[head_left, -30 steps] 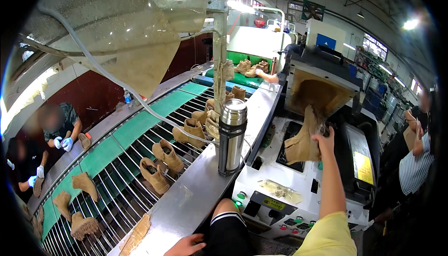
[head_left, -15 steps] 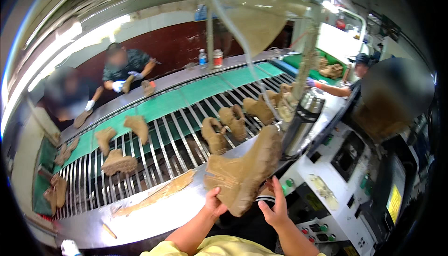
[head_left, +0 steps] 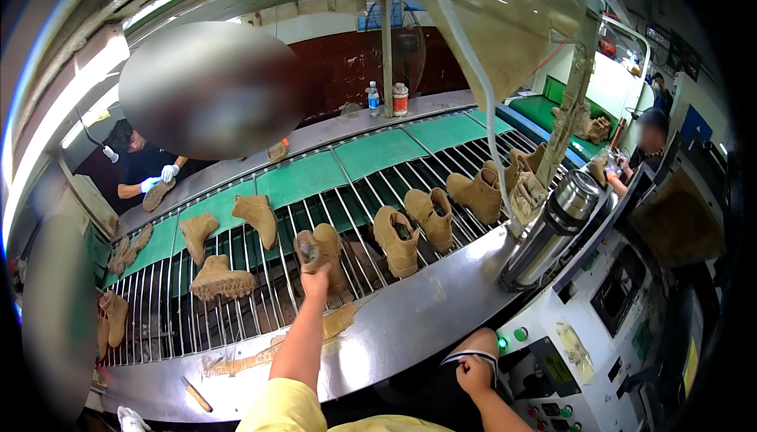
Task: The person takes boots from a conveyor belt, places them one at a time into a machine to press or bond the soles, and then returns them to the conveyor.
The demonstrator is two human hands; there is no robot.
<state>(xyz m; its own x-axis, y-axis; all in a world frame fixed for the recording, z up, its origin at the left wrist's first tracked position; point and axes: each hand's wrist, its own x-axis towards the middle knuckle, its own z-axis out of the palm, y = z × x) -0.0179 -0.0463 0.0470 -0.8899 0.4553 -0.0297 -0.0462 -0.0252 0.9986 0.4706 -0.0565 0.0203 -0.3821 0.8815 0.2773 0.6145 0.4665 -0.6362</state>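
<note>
A tan ankle boot (head_left: pixel 328 252) stands on the slatted metal conveyor in front of me. My left hand (head_left: pixel 314 277) reaches forward and grips this boot at its near left side; the boot hides part of the fingers. Close to my leg, by the machine panel, my right hand (head_left: pixel 475 374) is curled into a loose fist with nothing visible in it. Right of the held boot, an upright tan boot (head_left: pixel 397 241) and another tan boot (head_left: pixel 430 219) stand on the slats. To its left, one boot (head_left: pixel 222 278) lies on its side, showing a lugged sole.
A metal ledge (head_left: pixel 441 290) runs along my side of the conveyor (head_left: pixel 268 306). A steel thermos (head_left: pixel 552 231) stands at right beside a white control panel (head_left: pixel 544 353). A wooden-handled tool (head_left: pixel 197 394) lies front left. Co-workers handle footwear across the conveyor and at far right.
The boot has gone from between my hands above the ledge onto the conveyor slats, with my left hand on it. My right hand has drawn back and curled. The view has shifted.
</note>
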